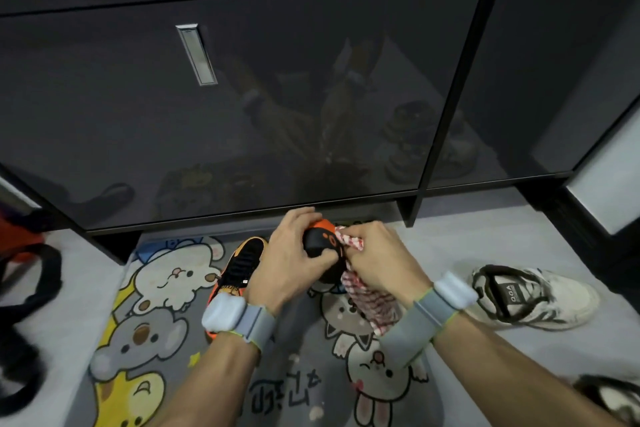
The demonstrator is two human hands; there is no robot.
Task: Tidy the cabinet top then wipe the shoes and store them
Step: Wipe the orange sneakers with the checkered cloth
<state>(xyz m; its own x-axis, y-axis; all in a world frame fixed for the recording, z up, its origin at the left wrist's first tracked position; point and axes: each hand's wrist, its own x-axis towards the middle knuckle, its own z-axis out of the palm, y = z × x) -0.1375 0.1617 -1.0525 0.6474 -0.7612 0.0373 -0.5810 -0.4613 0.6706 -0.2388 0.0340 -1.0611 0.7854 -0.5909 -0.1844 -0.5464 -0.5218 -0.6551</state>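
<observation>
My left hand [291, 253] grips a black and orange shoe [320, 241] above the mat, fingers curled over its top and thumb on its side. Against that shoe my right hand [379, 258] holds a red and white checked cloth [369, 295], whose loose end hangs down below the hand. The matching black and orange shoe [239, 267] lies on the mat just left of my left wrist. A white sneaker with black laces [530, 295] sits on the floor to the right. Another white sneaker [613, 399] shows partly at the bottom right corner.
A dark shoe cabinet [242, 97] with a metal handle [197, 54] stands closed right in front, its glossy door reflecting the scene. A cartoon animal mat [166, 288] covers the grey floor. A black strap or bag [27, 288] lies at the left edge.
</observation>
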